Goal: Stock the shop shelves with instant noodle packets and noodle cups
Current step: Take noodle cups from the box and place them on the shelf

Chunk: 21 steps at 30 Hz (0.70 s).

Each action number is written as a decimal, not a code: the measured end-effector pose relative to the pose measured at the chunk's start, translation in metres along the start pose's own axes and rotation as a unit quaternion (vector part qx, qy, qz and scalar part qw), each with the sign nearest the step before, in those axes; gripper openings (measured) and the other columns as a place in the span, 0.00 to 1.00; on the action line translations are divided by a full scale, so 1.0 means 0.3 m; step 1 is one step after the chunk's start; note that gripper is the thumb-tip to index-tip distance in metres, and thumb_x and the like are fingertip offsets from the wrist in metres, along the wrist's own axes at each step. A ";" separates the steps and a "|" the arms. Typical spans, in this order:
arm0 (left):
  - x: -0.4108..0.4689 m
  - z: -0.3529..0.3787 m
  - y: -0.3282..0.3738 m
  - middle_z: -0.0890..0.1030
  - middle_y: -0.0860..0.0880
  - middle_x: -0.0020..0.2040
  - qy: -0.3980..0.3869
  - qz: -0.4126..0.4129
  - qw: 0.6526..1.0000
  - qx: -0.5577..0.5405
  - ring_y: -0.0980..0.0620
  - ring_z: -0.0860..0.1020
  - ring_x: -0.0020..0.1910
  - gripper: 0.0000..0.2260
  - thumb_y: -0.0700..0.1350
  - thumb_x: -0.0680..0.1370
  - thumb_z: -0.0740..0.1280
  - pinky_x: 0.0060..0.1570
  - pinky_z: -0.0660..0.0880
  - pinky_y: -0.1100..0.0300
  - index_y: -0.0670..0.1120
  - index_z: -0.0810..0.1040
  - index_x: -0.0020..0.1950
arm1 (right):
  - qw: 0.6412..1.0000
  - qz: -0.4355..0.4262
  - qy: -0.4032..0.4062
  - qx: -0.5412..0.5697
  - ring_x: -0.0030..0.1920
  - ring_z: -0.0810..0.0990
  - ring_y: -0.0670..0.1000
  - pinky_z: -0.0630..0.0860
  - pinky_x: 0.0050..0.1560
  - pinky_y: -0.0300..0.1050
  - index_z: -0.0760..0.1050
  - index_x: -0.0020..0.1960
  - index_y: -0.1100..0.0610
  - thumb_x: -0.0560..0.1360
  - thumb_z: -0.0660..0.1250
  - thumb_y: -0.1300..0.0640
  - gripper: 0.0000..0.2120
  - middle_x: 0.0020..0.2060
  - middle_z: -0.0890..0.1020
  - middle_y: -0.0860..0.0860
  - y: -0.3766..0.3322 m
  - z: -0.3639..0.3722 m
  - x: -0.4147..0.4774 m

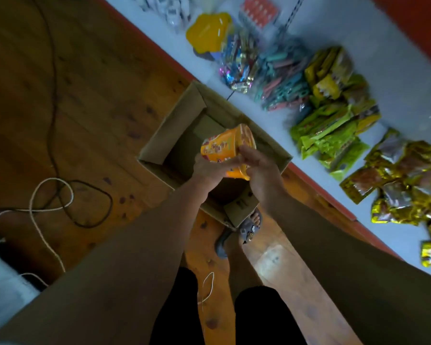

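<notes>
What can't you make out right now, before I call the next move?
Head view only.
- Cardboard box floor: near part hidden by left hand, right hand and noodle cup; remaining stock unknown.
- Noodle cup label: blurred, unreadable.
- Gold packets: cut off by right edge.

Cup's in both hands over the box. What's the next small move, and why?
Probably swing the noodle cup right toward the shelf: left hand and right hand grip it above the box, and bare shelf shows beside the packets.

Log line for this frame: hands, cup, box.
left hand: holds noodle cup | right hand: holds noodle cup | noodle cup: tilted, over open cardboard box | shelf: green packets, gold packets
</notes>
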<state>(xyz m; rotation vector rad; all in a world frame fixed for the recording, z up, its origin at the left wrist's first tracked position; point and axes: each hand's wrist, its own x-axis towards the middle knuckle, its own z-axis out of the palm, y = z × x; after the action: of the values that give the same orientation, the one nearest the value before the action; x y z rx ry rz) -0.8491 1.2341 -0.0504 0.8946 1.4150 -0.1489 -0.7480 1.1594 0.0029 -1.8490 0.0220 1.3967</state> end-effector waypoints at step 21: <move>-0.934 -0.067 0.332 0.74 0.47 0.65 -0.199 0.163 0.949 0.182 0.47 0.72 0.64 0.28 0.61 0.75 0.67 0.68 0.68 0.47 0.49 0.68 0.70 | 0.956 -0.050 0.286 -0.047 0.52 0.79 0.57 0.76 0.47 0.50 0.71 0.70 0.56 0.78 0.62 0.56 0.20 0.61 0.78 0.55 -0.182 -0.334 -0.932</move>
<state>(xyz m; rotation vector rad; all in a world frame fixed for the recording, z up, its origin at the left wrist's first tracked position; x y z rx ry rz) -0.8641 1.1992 0.2453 1.3090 0.8609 -0.3267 -0.7520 1.0168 0.2689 -2.2434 0.1555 0.7672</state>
